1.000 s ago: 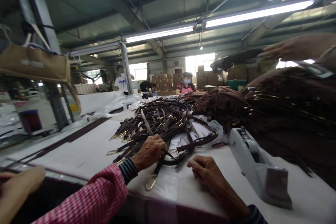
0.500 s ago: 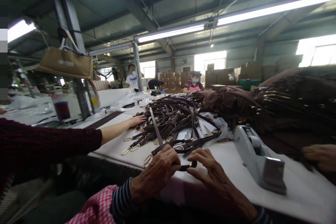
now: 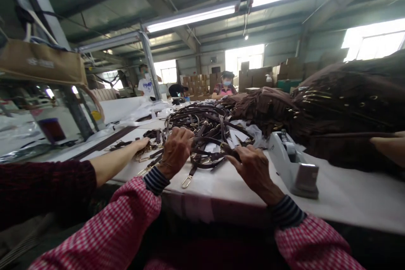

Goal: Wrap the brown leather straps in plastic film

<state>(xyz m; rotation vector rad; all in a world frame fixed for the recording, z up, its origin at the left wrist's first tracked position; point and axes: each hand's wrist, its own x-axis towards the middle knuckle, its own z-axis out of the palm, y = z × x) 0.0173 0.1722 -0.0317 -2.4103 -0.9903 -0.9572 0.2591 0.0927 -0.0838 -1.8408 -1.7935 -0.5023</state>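
Observation:
My left hand point(image 3: 177, 152) is closed round a dark brown strap point(image 3: 207, 139) above the table's front edge. My right hand point(image 3: 253, 168) pinches the same strap near a bit of metal fitting, and the strap runs in an arc between the two. Just below lies another strap whose gold clip point(image 3: 186, 182) points toward me; whether it belongs to the held strap I cannot tell. Behind my hands spreads a tangled pile of brown straps point(image 3: 202, 114) with gold clips.
A grey tape dispenser point(image 3: 292, 168) stands right of my right hand on the white table point(image 3: 344, 194). Brown material point(image 3: 338, 97) is heaped at the right. A co-worker's hand point(image 3: 141, 145) reaches in from the left; another person's hand point(image 3: 390, 147) touches the brown material.
My hands have moved up and apart, stretching the strap between them. The neighbour's hand on the left has drawn back toward the left. The view has shifted right.

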